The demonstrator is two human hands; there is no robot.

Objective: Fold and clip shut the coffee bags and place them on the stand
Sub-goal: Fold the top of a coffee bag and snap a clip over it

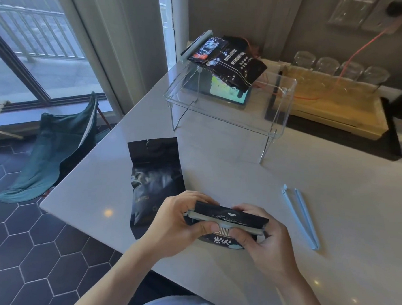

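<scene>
Over the near table edge, my left hand and my right hand both grip a small black coffee bag. A pale grey-green clip runs across its folded top, and both thumbs press on that clip. A second black coffee bag lies flat and unfolded on the table to the left. On the clear acrylic stand at the back rests a clipped black coffee bag. A spare light-blue clip lies open on the table to the right.
The white table ends in a left edge above dark hexagon floor tiles. A tablet lies under the stand. A wooden tray with upturned glasses stands at the back right. A green folding chair is by the window.
</scene>
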